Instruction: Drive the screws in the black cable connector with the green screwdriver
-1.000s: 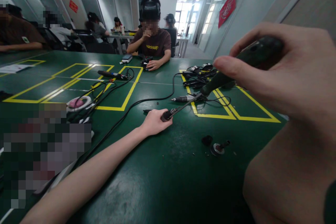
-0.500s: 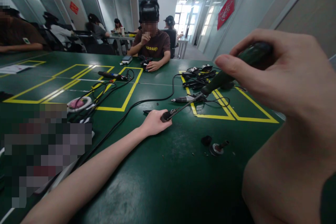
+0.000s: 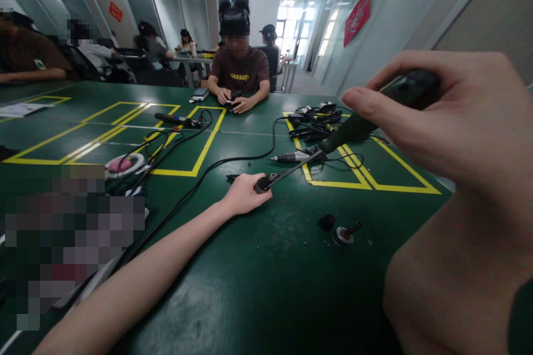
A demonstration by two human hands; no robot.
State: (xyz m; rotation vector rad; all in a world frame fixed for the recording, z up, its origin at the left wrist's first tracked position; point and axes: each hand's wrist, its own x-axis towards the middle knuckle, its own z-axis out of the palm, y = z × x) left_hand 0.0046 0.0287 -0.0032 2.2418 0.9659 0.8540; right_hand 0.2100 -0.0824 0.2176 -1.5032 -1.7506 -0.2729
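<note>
My right hand [image 3: 449, 116] is closed round the dark green handle of a screwdriver [image 3: 345, 133], raised above the table on the right. Its thin shaft slants down and left to the open end of a black cylindrical tool body [image 3: 266, 182]. My left hand [image 3: 245, 195] is wrapped round that body and rests on the table; most of the body is hidden in the fist. Metal parts show at the body's end, where the screwdriver's tip meets it; the exact contact is too small to tell. Right of the left hand lie a black cap [image 3: 326, 222] and a round metal part with a stem [image 3: 345, 236].
On the green table [image 3: 233, 288], small screws or bits lie in front. A grey-and-black corded tool [image 3: 291, 157] and a heap of black tools [image 3: 316, 122] sit at right. Black cable [image 3: 200, 177] crosses leftward. A person [image 3: 239, 75] sits opposite, both hands on a dark object.
The person opposite has lowered a hand from the face to the dark object on the table. My hands and the screwdriver have hardly moved; the handle looks slightly turned.
</note>
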